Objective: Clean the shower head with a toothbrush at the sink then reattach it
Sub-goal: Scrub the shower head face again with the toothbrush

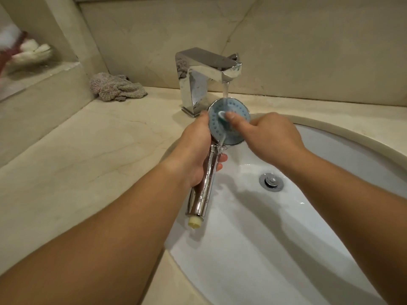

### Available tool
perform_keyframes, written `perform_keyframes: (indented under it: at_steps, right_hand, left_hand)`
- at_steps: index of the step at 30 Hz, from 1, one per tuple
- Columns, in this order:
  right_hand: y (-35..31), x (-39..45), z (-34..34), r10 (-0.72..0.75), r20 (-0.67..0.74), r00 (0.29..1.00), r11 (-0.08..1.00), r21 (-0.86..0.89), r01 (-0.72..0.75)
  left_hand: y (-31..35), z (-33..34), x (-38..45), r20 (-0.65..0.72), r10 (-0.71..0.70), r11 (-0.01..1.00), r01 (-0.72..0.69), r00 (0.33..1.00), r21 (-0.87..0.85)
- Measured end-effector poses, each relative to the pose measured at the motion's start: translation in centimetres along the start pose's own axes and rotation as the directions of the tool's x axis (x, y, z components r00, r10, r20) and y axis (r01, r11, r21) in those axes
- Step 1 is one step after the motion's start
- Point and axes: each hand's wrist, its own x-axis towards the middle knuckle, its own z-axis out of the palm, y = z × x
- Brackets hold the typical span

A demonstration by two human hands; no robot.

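Open basin (pixel 286 249) below and right of both hands, only the drain plug (pixel 271 181) rising there. Faucet (pixel 207 78) close behind the shower head (pixel 229 119), blocking the far side. Bare tabletop (pixel 88 150) leftward, crumpled cloth (pixel 116 86) against the wall.

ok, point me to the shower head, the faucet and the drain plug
shower head (pixel 239 112): head view, on the blue spray face, right part.
faucet (pixel 207 60): head view, on the flat top of the chrome spout.
drain plug (pixel 271 181): head view, on the metal stopper in the basin.
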Motion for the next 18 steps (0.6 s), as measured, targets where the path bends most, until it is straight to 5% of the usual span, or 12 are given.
perform_keyframes:
  at_steps: [5,9,18]
  right_hand:
    - [-0.5,0.7,-1.1,0.009,-0.098,0.995,1.0,-0.012,-0.01]
    - [-0.5,0.0,0.1,-0.082,-0.016,0.996,0.988,-0.134,0.079]
    - [-0.7,0.6,-0.8,-0.033,-0.073,0.997,0.997,-0.079,0.027]
  left_hand:
    - [0.1,-0.1,0.0,0.019,-0.005,1.0,0.005,1.0,0.025]
    - [0.1,0.0,-0.1,0.04,-0.022,1.0,0.021,0.999,0.016]
    - [0.2,0.0,-0.1,0.077,-0.063,0.998,0.064,0.995,-0.016]
